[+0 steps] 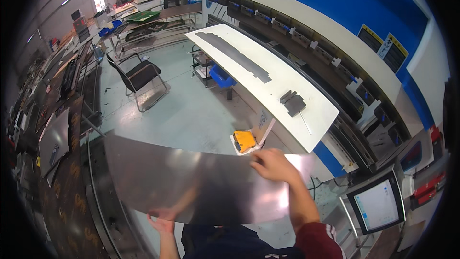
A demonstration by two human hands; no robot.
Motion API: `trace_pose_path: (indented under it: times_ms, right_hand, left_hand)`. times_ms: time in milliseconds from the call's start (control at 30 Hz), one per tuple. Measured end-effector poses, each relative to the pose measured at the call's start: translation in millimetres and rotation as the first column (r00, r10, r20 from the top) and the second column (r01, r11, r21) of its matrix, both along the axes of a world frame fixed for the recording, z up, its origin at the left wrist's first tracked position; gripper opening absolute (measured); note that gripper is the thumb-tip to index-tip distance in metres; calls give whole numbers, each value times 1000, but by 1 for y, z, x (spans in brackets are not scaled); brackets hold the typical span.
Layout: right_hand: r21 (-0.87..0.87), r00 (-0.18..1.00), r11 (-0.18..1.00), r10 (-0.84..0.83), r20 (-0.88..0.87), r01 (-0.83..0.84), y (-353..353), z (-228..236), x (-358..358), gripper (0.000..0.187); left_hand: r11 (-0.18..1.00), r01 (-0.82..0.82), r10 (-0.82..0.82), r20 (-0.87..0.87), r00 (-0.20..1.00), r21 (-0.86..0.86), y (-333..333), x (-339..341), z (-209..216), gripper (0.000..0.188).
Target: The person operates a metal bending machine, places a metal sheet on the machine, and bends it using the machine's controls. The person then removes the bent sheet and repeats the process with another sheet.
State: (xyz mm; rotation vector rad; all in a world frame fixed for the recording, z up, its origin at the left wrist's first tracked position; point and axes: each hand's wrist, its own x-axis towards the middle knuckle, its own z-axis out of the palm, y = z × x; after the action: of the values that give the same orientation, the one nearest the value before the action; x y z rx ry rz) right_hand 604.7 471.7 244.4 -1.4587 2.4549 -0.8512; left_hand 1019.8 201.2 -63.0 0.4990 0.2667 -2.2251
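We see a workshop with a pale green floor (191,110) and a long blue and white press machine (345,43) on the right. On its white tabletop (292,100) lie one long grey strip (237,56) and, near the close edge, a small pile of grey plates (293,102). One black chair (139,76) stands on the floor. One yellow pedal box (245,141) sits below the tabletop's near corner. One large metal sheet (191,184) is held in the air: our left hand (162,222) grips its lower edge, fingers clamped; our right hand (272,164) grips its top edge, fingers closed over it.
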Motion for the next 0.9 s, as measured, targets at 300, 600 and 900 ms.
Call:
trace_pose_path:
  times_ms: [300,600,900]
  right_hand:
    - [-108,991,990,-103,-84,94,-259,-42,-202,40]
    - [-233,752,735,-659,-25,637,-242,-62,-486,54]
    - [-154,470,476,-879,-75,866,-166,-117,-747,56]
  left_hand:
    - [993,-103,88,212,973,62,-168,-188,-2,41]
    - [866,403,-344,231,910,-297,-325,-529,83,48]
    - [331,819,-330,755,566,-469,-384,-885,108,41]
